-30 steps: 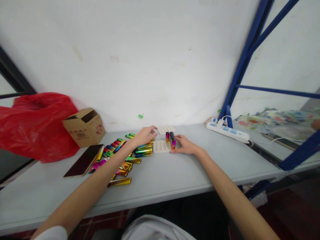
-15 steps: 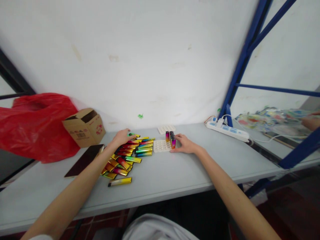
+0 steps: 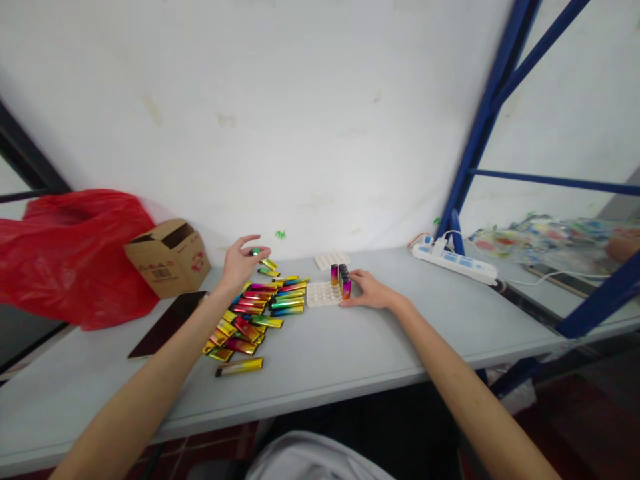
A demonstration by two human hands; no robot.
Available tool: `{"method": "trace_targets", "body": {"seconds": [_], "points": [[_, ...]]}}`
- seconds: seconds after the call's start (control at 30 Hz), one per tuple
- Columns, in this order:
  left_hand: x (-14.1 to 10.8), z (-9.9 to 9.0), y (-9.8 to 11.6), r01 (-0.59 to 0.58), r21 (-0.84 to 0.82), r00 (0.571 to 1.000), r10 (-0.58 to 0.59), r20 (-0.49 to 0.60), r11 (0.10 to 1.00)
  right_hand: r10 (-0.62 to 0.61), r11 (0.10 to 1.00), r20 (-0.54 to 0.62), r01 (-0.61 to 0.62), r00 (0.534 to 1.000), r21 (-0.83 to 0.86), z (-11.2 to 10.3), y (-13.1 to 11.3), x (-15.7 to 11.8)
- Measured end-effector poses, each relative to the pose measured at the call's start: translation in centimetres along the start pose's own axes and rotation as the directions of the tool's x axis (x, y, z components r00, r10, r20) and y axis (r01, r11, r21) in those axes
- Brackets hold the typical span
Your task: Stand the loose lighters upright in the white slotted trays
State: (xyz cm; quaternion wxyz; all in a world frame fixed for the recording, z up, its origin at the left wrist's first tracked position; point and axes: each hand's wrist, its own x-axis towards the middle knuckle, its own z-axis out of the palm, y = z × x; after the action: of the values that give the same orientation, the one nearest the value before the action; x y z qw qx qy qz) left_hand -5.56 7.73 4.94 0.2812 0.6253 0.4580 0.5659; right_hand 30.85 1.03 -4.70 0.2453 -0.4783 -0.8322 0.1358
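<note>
My left hand (image 3: 243,259) pinches a green and yellow lighter (image 3: 269,264), raised over the back of the lighter pile (image 3: 250,308). Several shiny lighters in red, green, blue and gold lie in that pile. At the centre, a white tray with round holes (image 3: 323,294) holds several upright lighters (image 3: 345,287) along its right side. My right hand (image 3: 367,289) is curled against the right side of these lighters, fingertips touching them. A single yellow lighter (image 3: 240,367) lies apart near the front edge.
Another white tray (image 3: 333,260) lies by the wall. A dark tablet (image 3: 167,325), cardboard box (image 3: 169,259) and red bag (image 3: 80,260) are at the left. A power strip (image 3: 454,264) lies at the right, before a blue frame (image 3: 467,163). Another person's hand (image 3: 624,245) shows far right.
My left hand has risen from the back of the pile with a lighter between its fingers. My right hand stays beside the upright lighters.
</note>
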Motion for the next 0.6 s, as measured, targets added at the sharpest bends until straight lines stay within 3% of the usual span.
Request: {"method": "trace_targets", "body": {"seconds": [0.1, 0.17, 0.37, 0.43, 0.5, 0.6], "points": [[-2.0, 1.8, 2.4, 0.061, -0.138, 0.984, -0.036, 0.177, 0.989, 0.002, 1.000, 0.002, -0.002, 1.000, -0.008, -0.1, -0.1, 0.0], [-3.5, 3.2, 3.4, 0.103, -0.183, 0.949, -0.042, 0.311, 0.978, 0.004, 1.000, 0.001, -0.004, 1.000, -0.011, -0.1, -0.2, 0.0], [-7.3, 6.5, 3.9, 0.150, -0.175, 0.759, 0.000, 0.651, 0.973, -0.008, 1.000, -0.005, 0.008, 1.000, 0.000, -0.2, -0.3, -0.1], [-8.0, 6.8, 3.9, 0.141, -0.150, 0.746, -0.005, 0.665, 0.979, -0.010, 1.000, -0.011, 0.010, 1.000, 0.006, -0.1, -0.1, -0.1], [-8.5, 6.8, 4.0, 0.149, -0.129, 0.767, -0.032, 0.641, 0.980, -0.011, 1.000, -0.013, 0.011, 1.000, 0.006, -0.1, 0.1, -0.1], [-8.9, 6.7, 4.1, 0.245, -0.108, 0.779, -0.129, 0.614, 0.964, -0.018, 1.000, -0.005, 0.018, 1.000, 0.001, -0.1, 0.3, -0.2]]}}
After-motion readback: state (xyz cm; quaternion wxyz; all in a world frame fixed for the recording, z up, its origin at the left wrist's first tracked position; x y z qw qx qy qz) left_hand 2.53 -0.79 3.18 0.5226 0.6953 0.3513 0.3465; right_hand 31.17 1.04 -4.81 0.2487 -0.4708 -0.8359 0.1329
